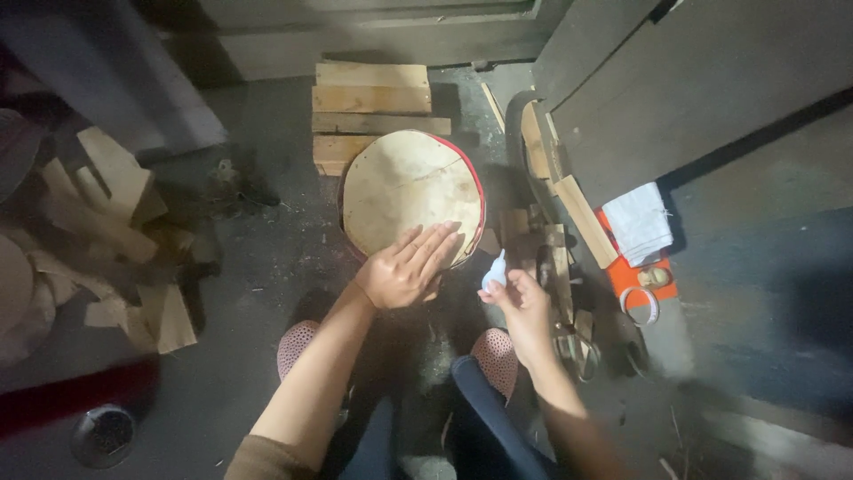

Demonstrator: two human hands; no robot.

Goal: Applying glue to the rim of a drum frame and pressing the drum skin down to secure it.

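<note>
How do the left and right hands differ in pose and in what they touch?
The left hand lies flat, fingers spread, palm down on the round drum skin; the right hand is curled in a grip around a small white squeeze bottle. The left hand rests on the drum; the right hand is held beside the rim, bottle tip pointing up. Both are bare.

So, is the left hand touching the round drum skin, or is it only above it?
Touching. In the head view the left hand lies flat, fingers spread on the lower edge of the drum skin, no gap visible.
</note>
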